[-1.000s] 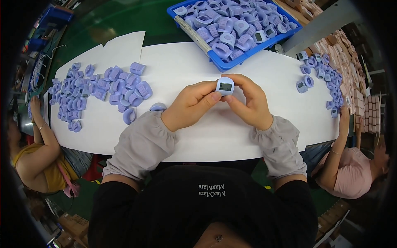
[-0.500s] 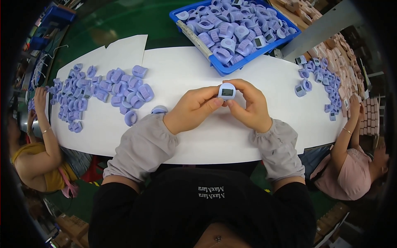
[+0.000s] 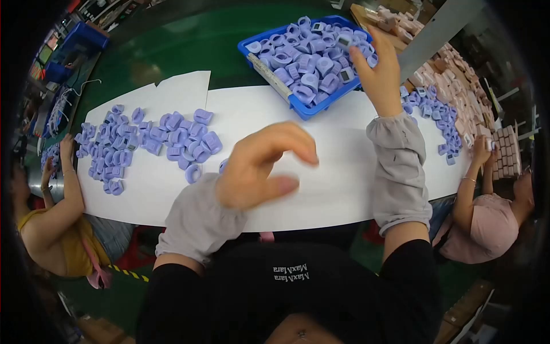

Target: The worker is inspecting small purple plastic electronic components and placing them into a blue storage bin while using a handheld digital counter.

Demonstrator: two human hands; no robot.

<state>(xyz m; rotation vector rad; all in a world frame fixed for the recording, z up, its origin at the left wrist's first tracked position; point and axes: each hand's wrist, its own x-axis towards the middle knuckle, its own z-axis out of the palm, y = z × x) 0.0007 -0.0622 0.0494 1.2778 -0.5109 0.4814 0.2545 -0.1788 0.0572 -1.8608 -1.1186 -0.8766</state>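
Note:
My left hand [image 3: 260, 169] is slightly blurred above the white table sheet [image 3: 338, 178]. Its fingers curve loosely, with a wide gap between them and the thumb, and nothing in it. My right hand [image 3: 382, 71] reaches to the right side of a blue bin [image 3: 305, 114] heaped with light purple ring-shaped devices [image 3: 309, 80]. Thumb and fingers are spread over the heap. A purple device with a small grey screen [image 3: 344, 41] lies just left of the thumb. Another purple device [image 3: 223, 165] is partly hidden behind my left wrist.
Several purple devices [image 3: 183, 137] lie in a loose pile on the left. More devices [image 3: 438, 112] spread along the right, beside many pale pink pieces [image 3: 452, 86]. A metal post [image 3: 438, 37] stands behind my right hand. Co-workers [image 3: 51, 229] sit on both sides.
My hands have come apart; both held a purple screen device at the middle. The right hand has moved up to the bin and let go. My left hand has loosened, holding nothing.

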